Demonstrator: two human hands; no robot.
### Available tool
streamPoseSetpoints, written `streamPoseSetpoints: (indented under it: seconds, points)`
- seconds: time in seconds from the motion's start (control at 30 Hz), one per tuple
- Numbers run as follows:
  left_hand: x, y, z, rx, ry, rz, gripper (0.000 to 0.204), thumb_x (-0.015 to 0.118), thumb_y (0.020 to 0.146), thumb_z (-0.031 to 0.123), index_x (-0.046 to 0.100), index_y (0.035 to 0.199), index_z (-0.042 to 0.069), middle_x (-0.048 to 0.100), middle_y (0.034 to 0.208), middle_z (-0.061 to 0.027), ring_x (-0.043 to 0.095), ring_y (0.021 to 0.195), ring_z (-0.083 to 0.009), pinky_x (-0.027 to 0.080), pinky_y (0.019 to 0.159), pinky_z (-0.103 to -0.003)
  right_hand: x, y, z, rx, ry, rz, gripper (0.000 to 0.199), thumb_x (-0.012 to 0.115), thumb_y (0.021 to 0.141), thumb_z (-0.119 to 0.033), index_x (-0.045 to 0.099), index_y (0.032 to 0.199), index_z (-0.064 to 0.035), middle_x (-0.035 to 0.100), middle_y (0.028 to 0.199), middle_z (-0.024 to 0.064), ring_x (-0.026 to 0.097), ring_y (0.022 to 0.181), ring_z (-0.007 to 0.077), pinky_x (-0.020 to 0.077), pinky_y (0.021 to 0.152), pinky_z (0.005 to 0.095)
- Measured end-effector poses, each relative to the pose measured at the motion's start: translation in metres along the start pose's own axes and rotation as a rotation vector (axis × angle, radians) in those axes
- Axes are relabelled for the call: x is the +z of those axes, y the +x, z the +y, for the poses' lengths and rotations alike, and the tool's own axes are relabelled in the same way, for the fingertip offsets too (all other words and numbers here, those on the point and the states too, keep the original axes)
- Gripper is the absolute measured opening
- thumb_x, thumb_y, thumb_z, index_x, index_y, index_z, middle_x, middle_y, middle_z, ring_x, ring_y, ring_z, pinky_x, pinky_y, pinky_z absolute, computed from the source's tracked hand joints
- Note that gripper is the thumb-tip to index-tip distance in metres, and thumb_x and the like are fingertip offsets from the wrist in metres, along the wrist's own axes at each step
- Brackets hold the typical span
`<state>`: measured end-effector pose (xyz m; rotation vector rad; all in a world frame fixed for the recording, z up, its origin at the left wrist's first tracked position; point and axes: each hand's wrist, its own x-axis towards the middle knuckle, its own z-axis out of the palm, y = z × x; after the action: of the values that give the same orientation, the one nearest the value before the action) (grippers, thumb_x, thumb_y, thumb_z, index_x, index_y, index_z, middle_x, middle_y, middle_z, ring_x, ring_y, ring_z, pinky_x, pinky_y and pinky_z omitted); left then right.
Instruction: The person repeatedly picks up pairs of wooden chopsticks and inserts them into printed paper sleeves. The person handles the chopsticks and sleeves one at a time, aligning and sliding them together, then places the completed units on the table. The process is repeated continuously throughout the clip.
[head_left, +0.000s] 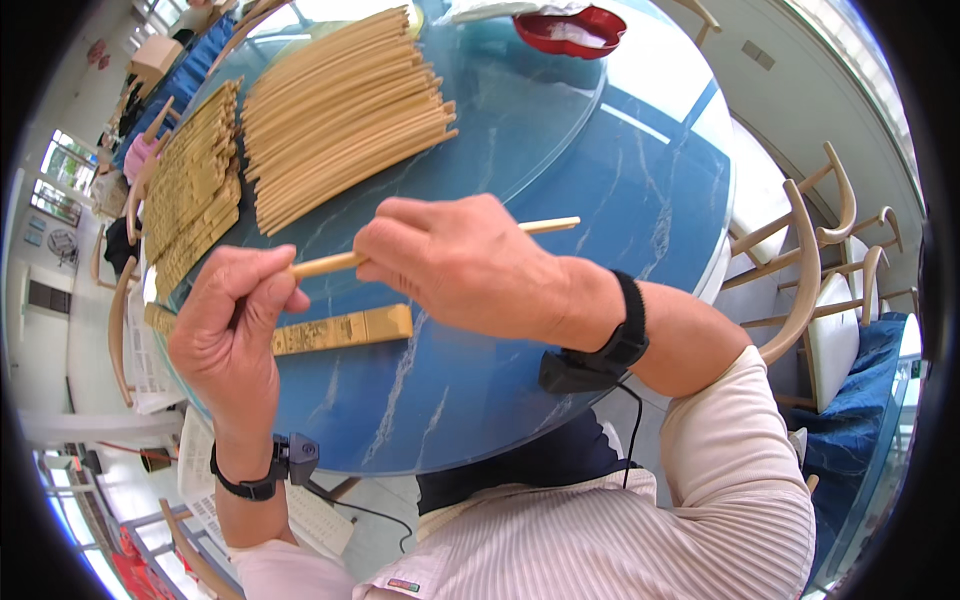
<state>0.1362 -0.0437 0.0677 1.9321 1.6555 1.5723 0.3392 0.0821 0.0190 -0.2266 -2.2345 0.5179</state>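
Observation:
My left hand [225, 335] pinches one end of a light wooden chopstick [328, 265] between thumb and fingers. Further along it, my right hand [465, 265] is closed around the stick, whose other end sticks out past the wrist side. Whether it is one stick or a pair I cannot tell. Below the hands lies a long tan printed paper sleeve [345, 331], partly hidden by my left hand. Beyond the hands is a broad pile of bare wooden chopsticks [345, 115]. Left of that pile lie several printed sleeves [190, 190] in a stack.
All of this is on a round blue marbled table [480, 400] with a raised glass turntable [520, 120]. A red dish [530, 38] sits at the far side, beside clear plastic wrap [490, 10]. Wooden chairs [800, 270] stand to the right. Cables hang from both wristbands.

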Motion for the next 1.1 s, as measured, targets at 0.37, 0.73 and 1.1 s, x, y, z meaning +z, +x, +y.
streamPoseSetpoints:
  seconds: [0.37,0.73,1.1]
  points:
    - [0.012,0.011,0.008,0.262,0.130,-0.112,0.023,0.080,0.095,0.006,0.080,0.116,-0.003,0.070,0.095,-0.0054,0.060,0.074,-0.0101,0.047,0.065,-0.022,-0.004,0.000,0.002,-0.157,-0.024,0.151,0.019,0.075,0.100,-0.015,0.067,0.108,0.0005,0.060,0.080,0.0108,0.060,0.062,0.0273,0.0438,0.053,0.0366]
    - [-0.006,-0.041,-0.035,0.029,0.366,-0.484,0.035,0.087,0.083,0.006,0.076,0.116,0.001,0.074,0.101,-0.0120,0.068,0.090,-0.0261,0.055,0.076,-0.034,-0.049,-0.001,0.010,0.066,0.508,0.630,0.025,0.060,0.112,-0.022,0.070,0.110,0.0010,0.063,0.074,0.0043,0.052,0.053,0.0113,0.0386,0.047,0.0256]
    - [0.006,-0.044,-0.043,0.096,0.637,-0.603,0.048,0.089,0.079,0.018,0.073,0.121,0.003,0.071,0.121,-0.0086,0.064,0.115,-0.0311,0.048,0.100,-0.045,-0.032,0.010,0.007,0.229,0.673,0.453,0.036,0.052,0.117,-0.028,0.069,0.106,0.0026,0.059,0.065,0.0024,0.046,0.048,0.0064,0.0341,0.044,0.0217]
